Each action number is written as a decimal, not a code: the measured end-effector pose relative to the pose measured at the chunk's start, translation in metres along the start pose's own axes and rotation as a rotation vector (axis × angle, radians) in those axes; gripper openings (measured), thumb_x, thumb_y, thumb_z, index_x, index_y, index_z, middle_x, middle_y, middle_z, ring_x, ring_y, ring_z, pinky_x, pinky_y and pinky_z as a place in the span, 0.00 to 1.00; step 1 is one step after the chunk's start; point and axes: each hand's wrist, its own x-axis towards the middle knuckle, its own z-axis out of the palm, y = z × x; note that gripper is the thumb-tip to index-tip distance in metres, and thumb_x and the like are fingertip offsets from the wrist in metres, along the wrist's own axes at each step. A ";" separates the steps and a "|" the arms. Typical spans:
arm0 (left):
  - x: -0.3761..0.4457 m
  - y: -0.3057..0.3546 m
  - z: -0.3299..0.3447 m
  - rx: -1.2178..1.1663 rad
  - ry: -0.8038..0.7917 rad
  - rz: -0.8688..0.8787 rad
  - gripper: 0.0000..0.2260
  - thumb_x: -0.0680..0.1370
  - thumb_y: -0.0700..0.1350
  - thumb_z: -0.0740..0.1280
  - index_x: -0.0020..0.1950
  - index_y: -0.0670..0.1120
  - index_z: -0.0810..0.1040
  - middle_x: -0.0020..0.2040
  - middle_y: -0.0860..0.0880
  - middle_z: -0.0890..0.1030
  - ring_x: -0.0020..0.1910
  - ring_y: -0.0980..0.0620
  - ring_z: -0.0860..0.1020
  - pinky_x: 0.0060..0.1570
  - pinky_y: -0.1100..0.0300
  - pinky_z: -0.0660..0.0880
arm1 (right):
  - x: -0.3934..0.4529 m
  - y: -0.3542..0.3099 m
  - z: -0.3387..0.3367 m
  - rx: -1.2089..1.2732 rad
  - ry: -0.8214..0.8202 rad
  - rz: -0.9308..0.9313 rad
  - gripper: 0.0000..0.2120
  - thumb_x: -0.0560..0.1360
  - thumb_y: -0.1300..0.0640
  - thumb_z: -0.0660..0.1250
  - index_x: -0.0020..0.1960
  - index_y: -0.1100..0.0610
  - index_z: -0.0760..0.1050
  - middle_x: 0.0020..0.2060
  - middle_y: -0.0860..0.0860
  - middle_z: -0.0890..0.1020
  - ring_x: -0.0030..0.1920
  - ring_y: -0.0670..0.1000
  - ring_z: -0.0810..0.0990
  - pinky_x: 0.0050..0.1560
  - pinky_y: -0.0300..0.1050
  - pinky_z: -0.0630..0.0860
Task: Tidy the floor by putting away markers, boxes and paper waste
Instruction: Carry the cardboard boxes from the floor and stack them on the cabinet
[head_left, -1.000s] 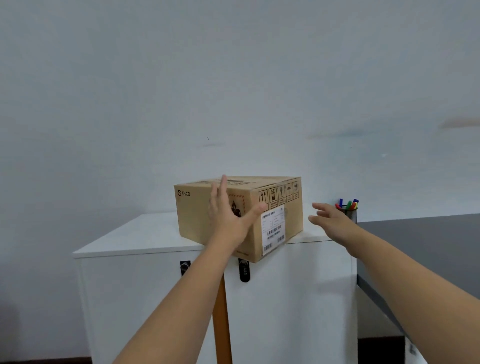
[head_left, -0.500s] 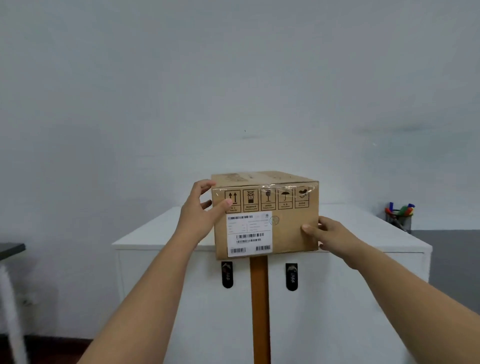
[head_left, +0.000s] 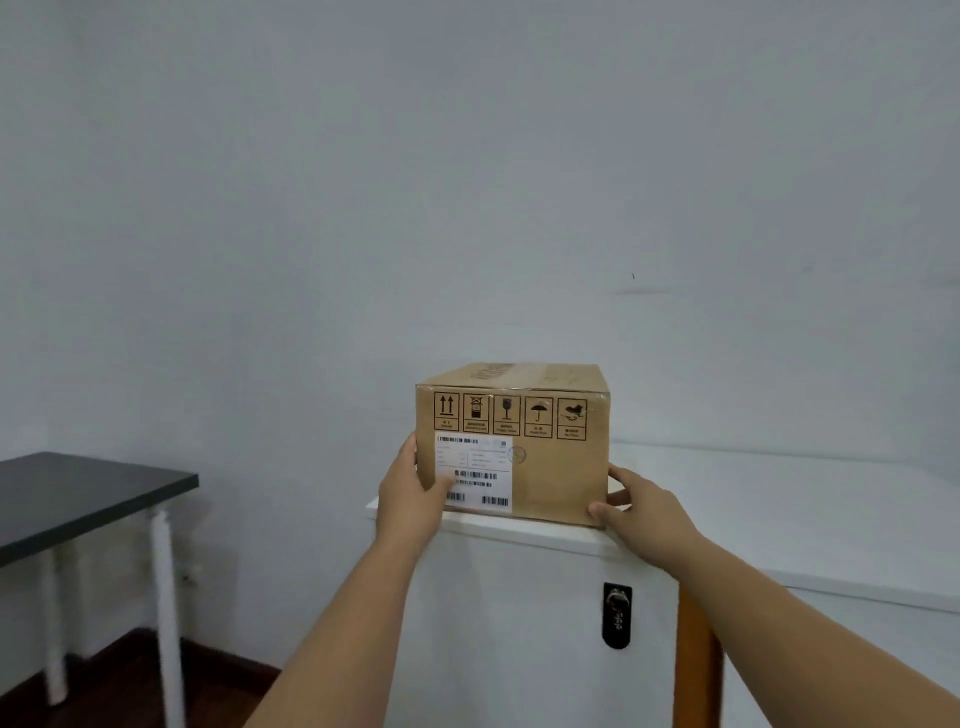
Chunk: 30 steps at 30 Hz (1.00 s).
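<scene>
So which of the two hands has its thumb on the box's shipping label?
The left hand: its thumb lies across the white label's lower left. The right hand grips the cardboard box at its bare lower right corner.

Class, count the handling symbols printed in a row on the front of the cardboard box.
5, in one row across the top of the cardboard box front: arrows leftmost, then the stacking mark, glass, umbrella, and the rightmost symbol. Other faces may carry more.
</scene>
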 end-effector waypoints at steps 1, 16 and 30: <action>0.008 -0.006 -0.001 0.036 0.001 -0.005 0.25 0.77 0.37 0.69 0.70 0.54 0.69 0.54 0.60 0.75 0.55 0.56 0.75 0.51 0.68 0.71 | 0.007 -0.003 0.006 -0.012 0.007 0.009 0.29 0.77 0.48 0.65 0.75 0.46 0.61 0.56 0.48 0.81 0.53 0.48 0.76 0.53 0.41 0.70; 0.096 -0.057 0.040 0.414 -0.101 -0.171 0.27 0.79 0.39 0.64 0.76 0.41 0.58 0.61 0.40 0.78 0.59 0.40 0.77 0.54 0.50 0.74 | 0.077 0.003 0.045 -0.424 0.120 0.063 0.24 0.76 0.42 0.57 0.69 0.51 0.68 0.60 0.52 0.78 0.60 0.56 0.75 0.59 0.52 0.74; 0.017 0.021 0.089 0.364 -0.028 0.254 0.34 0.77 0.43 0.64 0.80 0.49 0.51 0.80 0.50 0.49 0.78 0.45 0.51 0.76 0.44 0.54 | 0.014 0.046 -0.040 -0.453 0.122 0.201 0.19 0.79 0.44 0.56 0.66 0.50 0.72 0.64 0.54 0.73 0.64 0.56 0.71 0.62 0.52 0.70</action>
